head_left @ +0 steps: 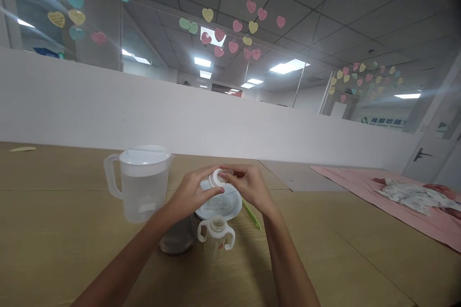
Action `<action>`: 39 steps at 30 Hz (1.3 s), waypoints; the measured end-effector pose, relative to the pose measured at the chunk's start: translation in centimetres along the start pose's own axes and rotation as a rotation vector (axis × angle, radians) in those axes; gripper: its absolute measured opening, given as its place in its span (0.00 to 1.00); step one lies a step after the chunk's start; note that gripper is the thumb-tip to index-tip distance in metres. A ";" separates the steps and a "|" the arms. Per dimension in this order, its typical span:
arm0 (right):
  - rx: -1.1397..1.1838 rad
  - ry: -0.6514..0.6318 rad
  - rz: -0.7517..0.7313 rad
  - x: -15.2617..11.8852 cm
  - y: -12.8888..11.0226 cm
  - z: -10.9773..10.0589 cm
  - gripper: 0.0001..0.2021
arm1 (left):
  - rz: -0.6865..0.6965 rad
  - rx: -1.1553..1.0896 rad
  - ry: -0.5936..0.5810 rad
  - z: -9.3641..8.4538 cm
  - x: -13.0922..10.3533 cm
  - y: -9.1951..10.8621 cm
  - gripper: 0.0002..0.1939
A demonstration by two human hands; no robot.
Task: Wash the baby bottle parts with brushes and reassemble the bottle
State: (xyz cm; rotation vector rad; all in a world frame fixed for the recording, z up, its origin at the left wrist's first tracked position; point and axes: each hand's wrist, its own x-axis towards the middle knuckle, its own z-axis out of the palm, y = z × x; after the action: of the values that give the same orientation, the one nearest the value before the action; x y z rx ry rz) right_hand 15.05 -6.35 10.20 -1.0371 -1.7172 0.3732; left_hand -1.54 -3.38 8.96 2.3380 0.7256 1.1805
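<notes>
My left hand is closed around a white bottle collar, gripping it between thumb and fingers. My right hand pinches at the collar's other side; a small translucent piece, perhaps the teat, shows by its fingertips. Both hands are raised over a white bowl with something transparent inside. Nearer me, a baby bottle with two white handles stands upright, its mouth uncovered. Left of the bottle is a dark, shiny round container, partly hidden by my left forearm.
A lidded translucent pitcher holding water stands on the left of the tan table. Green tongs or a similar slim tool lie right of the bowl. Farther right, a doll in patterned cloth lies on a pink cloth. A white wall rises behind.
</notes>
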 end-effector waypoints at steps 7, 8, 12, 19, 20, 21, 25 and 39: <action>0.133 -0.182 0.029 0.1 0.5 -2.4 0.15 | 0.068 0.008 -0.114 -0.8 -0.1 0.2 0.25; 0.135 -0.226 0.038 0.1 0.8 -2.9 0.15 | 0.072 0.038 -0.137 -0.8 -0.1 0.1 0.24; 0.012 -0.348 0.123 0.5 3.4 -4.2 0.15 | 0.038 0.287 -0.114 0.0 0.4 -1.5 0.21; -0.645 -0.321 0.330 2.3 11.8 -0.6 0.10 | -0.081 0.647 -0.218 3.7 0.2 -8.1 0.24; -0.657 -0.341 0.338 2.5 12.7 0.0 0.10 | -0.096 0.677 -0.246 4.1 0.1 -8.8 0.24; -0.671 -0.357 0.343 2.5 13.3 0.5 0.10 | -0.111 0.699 -0.274 4.4 0.0 -9.4 0.24; -0.729 -0.376 0.356 2.5 15.1 1.7 0.13 | -0.178 0.693 -0.372 5.0 -0.4 -10.5 0.26; -0.719 -0.288 0.377 2.0 15.1 1.3 0.16 | -0.171 0.648 -0.408 2.9 0.1 -8.6 0.22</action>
State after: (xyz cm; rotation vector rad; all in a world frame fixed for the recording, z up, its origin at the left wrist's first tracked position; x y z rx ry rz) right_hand 20.68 4.21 0.68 -1.9197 -1.9609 0.1345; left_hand -1.32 3.02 2.47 2.8189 1.2549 0.3898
